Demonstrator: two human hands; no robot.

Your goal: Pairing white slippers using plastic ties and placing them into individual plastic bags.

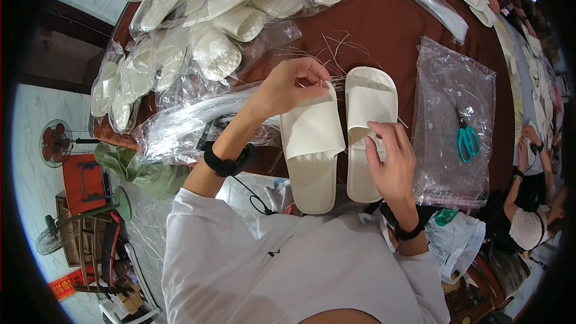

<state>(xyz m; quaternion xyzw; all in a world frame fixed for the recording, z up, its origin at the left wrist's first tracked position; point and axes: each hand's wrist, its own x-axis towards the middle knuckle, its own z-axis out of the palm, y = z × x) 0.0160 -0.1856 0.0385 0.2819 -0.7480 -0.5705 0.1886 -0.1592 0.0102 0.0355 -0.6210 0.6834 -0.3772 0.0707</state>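
Two cream slippers lie side by side in front of me, toes pointing away: the left slipper and the right slipper. My left hand is at the toe of the left slipper, fingertips pinched together. Thin pale strands spread on the cloth just beyond; what the pinch holds is too small to make out. My right hand rests beside the strap of the right slipper, thumb and fingers apart and curved. To the right, teal-handled scissors lie on a clear plastic bag.
Bagged slippers are heaped at the far left of the brown tablecloth. Clear plastic bundles lie near my left forearm, and a long plastic bundle lies at the back. Another person works at the right.
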